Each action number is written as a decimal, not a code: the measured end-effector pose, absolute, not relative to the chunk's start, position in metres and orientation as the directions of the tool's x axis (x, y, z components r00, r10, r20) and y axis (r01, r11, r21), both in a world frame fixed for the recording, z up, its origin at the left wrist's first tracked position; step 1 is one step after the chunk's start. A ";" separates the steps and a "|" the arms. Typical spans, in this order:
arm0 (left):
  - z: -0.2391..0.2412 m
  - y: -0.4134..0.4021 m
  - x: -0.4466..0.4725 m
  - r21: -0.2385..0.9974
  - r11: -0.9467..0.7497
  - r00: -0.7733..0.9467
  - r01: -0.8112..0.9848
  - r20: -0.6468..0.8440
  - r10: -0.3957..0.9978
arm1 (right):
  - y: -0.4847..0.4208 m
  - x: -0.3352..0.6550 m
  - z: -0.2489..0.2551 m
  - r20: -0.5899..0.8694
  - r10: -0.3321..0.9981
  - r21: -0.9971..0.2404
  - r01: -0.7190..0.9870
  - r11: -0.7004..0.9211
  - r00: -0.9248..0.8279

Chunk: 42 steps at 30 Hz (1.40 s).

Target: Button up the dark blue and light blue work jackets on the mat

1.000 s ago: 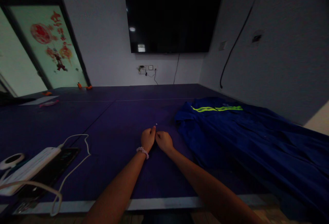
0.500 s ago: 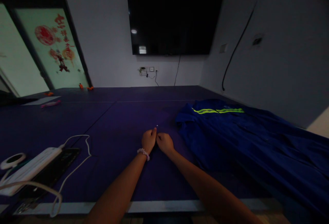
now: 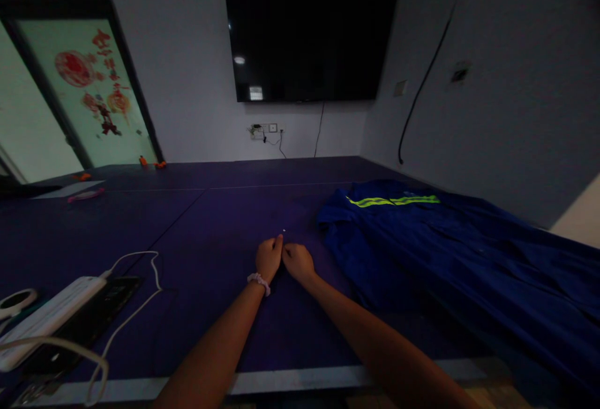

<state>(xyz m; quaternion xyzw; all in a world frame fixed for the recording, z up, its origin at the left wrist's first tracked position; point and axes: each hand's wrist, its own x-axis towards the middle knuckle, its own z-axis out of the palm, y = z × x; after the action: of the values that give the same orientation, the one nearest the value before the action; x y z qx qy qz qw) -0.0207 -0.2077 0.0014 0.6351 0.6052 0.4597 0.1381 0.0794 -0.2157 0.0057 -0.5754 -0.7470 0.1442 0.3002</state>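
Purple table; glass door, red Chinese characters (top one looks like 福); blue striped work jacket on table. Left hand, right hand curled closed, side by side; can't tell if gripping anything. White speck just beyond.

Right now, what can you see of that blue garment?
The garment looks like cloth, blue, with yellow-green stripes near its far end. It lies loosely creased on the table, to the right, and droops over the near edge. The right hand, the nearer one, is apart from it.
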 end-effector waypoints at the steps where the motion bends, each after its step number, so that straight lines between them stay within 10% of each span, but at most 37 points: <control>1: 0.001 -0.208 -0.021 0.732 -0.228 -0.154 0.642 0.415 0.897 | -0.216 0.079 0.006 0.283 0.946 -0.560 0.773 0.297 -0.159; 42: 0.003 -0.208 -0.020 0.735 -0.200 -0.144 0.648 0.376 0.916 | -0.216 0.080 0.007 0.284 0.944 -0.525 0.797 0.299 -0.167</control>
<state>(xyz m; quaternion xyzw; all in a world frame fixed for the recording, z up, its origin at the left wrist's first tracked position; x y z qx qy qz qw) -0.0200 -0.2082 0.0034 0.6365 0.6141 0.4413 0.1515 0.0801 -0.2164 0.0072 -0.5782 -0.7529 0.1283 0.2871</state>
